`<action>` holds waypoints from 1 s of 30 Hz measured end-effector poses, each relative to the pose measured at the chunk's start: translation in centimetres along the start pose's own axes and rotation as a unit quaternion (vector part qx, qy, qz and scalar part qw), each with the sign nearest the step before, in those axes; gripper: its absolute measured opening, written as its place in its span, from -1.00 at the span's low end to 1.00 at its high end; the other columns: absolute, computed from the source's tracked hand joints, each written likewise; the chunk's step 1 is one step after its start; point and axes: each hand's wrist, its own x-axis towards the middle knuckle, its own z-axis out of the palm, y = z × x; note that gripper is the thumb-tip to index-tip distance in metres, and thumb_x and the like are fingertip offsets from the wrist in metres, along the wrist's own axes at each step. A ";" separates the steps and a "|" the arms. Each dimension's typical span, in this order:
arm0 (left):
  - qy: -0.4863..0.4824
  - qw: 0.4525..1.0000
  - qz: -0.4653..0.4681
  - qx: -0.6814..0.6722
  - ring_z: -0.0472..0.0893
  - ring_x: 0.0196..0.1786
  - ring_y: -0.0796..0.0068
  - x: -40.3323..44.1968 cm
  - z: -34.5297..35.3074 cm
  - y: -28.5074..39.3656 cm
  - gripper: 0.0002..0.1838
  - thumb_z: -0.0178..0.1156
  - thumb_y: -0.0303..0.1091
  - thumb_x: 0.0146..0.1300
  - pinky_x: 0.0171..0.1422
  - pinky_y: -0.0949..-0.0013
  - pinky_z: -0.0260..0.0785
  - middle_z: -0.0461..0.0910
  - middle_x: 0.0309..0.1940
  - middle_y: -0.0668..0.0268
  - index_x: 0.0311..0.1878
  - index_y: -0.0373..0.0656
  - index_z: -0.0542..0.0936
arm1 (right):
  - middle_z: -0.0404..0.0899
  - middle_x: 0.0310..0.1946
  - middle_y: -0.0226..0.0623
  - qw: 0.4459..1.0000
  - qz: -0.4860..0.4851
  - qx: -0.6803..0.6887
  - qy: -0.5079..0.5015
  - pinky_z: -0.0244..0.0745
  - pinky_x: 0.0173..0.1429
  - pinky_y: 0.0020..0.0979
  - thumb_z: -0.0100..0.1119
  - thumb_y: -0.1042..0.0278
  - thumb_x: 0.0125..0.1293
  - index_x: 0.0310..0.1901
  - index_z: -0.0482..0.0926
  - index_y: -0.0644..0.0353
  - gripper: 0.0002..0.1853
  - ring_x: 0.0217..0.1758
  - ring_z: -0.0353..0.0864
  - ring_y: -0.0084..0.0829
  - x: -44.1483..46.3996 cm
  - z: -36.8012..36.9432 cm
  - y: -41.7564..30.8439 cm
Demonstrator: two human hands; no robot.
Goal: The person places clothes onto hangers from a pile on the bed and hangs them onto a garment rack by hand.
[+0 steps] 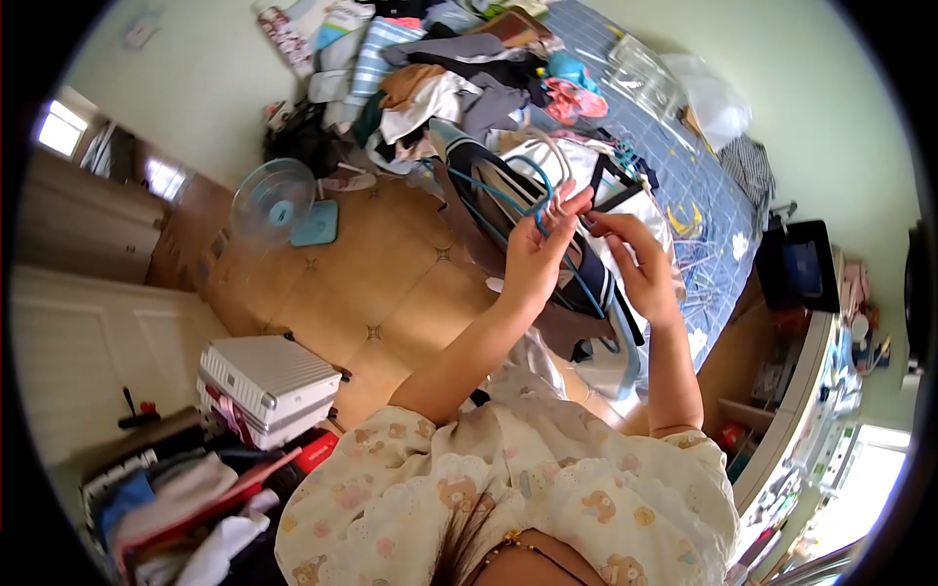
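My left hand (539, 256) is closed round several clothes hangers, bunched at their hooks. A blue hanger (532, 210) shows its hook and sloping arms, and pale hooks stick out beside it. Dark, brown and striped clothes (477, 156) hang from the bunch, between me and the bed. My right hand (640, 266) is just to the right, its fingertips pinched close to the hooks and the left fingers. What lies in that pinch is too small to make out.
A bed with a blue checked cover (723, 210) carries a heap of clothes (459, 73), clear plastic packaging (645, 78) and loose hangers (689, 254). On the tiled floor (342, 264) are a fan (278, 207) and a silver suitcase (269, 381). Shelving (791, 410) stands right.
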 end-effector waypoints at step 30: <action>0.547 0.648 0.498 0.183 0.33 0.39 0.39 -30.8 -1.2 15.1 -0.42 -0.11 -0.63 0.35 0.49 0.34 0.05 0.31 0.37 0.19 0.44 -0.32 0.12 | 0.63 -0.29 -0.31 0.697 -0.175 0.191 -0.669 0.47 -0.20 -0.48 0.09 0.36 0.38 0.01 0.58 0.28 -0.74 -0.29 0.55 -0.53 -3.7 21.0 -16.1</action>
